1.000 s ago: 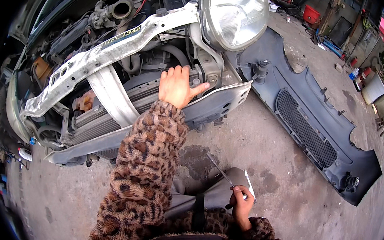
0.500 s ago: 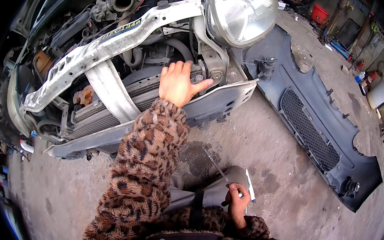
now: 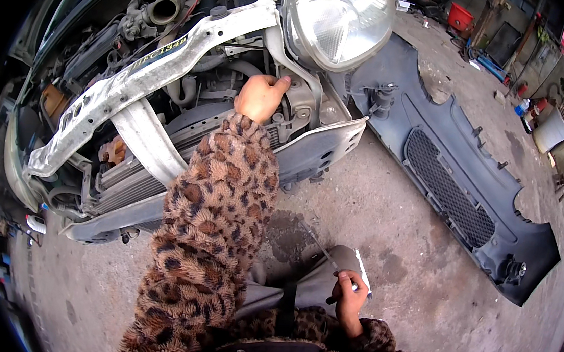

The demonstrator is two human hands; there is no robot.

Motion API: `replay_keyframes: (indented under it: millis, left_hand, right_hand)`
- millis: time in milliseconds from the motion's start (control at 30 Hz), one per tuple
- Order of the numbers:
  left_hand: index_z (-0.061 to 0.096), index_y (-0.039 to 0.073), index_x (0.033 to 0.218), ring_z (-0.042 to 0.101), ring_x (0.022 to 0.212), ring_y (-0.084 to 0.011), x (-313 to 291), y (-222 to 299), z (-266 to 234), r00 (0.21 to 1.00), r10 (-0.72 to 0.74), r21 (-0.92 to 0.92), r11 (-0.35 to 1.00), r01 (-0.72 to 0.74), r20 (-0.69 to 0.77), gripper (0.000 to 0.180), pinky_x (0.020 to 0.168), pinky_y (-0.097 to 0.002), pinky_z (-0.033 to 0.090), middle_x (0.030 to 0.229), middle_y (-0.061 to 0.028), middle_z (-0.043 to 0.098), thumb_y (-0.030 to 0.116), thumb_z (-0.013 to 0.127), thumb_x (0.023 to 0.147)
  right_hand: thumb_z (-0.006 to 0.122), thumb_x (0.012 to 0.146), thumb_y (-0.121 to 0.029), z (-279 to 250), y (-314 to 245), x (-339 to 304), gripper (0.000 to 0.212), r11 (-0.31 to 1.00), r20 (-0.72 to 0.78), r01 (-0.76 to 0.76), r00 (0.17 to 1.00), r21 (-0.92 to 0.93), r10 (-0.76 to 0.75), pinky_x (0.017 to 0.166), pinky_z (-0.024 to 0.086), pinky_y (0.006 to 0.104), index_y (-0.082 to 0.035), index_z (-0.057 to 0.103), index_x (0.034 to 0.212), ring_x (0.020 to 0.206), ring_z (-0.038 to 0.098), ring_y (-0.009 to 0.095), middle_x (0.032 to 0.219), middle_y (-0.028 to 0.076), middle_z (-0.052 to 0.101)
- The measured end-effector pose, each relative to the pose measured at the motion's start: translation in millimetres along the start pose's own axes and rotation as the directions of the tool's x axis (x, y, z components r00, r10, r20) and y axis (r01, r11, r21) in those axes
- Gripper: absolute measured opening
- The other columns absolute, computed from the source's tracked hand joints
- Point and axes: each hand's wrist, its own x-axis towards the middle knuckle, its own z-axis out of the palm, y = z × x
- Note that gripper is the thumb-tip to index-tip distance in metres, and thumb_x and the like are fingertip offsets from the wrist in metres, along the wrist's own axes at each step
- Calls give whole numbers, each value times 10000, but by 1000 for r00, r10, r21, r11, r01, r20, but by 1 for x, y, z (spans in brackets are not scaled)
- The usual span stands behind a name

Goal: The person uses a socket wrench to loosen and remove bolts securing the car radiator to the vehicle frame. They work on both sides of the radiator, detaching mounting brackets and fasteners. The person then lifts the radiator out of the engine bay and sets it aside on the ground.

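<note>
My left hand (image 3: 259,99) reaches into the opened front of a car, beside the metal bracket (image 3: 299,99) under the headlight (image 3: 337,22). Its fingers curl down out of sight and the thumb bends over the top; what they grip is hidden. Just below it runs the radiator (image 3: 132,185), behind the lower bumper beam (image 3: 315,149). Close to my knee, my right hand (image 3: 350,298) is closed round a long thin metal tool (image 3: 317,244), its shaft pointing up and left. The palm covers the tool's handle, so its kind is unclear.
A bare metal crossmember (image 3: 128,80) arches over the engine bay, with a pale brace (image 3: 149,141) dropping from it. To the right, a detached grey bumper cover (image 3: 457,159) lies on the concrete floor (image 3: 421,278). Farther off are a red bucket (image 3: 459,17) and a potted plant (image 3: 554,131).
My left hand has moved slightly up and deeper into the car front, its spread fingers now curled out of sight. The right hand holds the tool almost unmoved. The view has shifted slightly.
</note>
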Motion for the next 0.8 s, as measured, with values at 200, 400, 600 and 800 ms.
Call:
replay_keyframes:
  millis: [200,400,600,800]
  left_hand:
    - [689,-126,859,596,664,-158,2,7,3,998,-68,-671,739,53,5,287,640,-271,475,770,-130,675,125,732,727]
    - [663,-132,810,605,675,-213,9,6,-4,995,-100,-496,865,74,-26,309,660,-334,467,724,-152,658,158,684,705]
    - [631,-146,823,584,740,-234,9,14,3,984,-128,-453,889,59,-123,404,722,-357,453,743,-170,632,254,583,796]
    - [656,-10,852,562,718,-132,-14,-10,-44,998,-41,-616,788,6,-42,298,638,-273,422,789,-63,625,244,521,925]
  right_hand:
    - [572,945,-139,-3,-11,25,224,974,131,44,989,224,-75,418,269,249,68,611,870,431,369,75,538,14,464]
    - [556,958,-135,20,-45,45,233,950,177,117,969,291,-174,428,247,245,82,593,882,445,338,65,544,0,432]
    - [539,957,-171,13,-52,41,261,955,175,126,968,269,-177,428,249,243,76,578,882,444,323,74,540,0,396]
    - [553,944,-139,14,-46,42,230,955,233,50,965,292,-121,429,251,246,79,585,877,446,335,75,541,3,412]
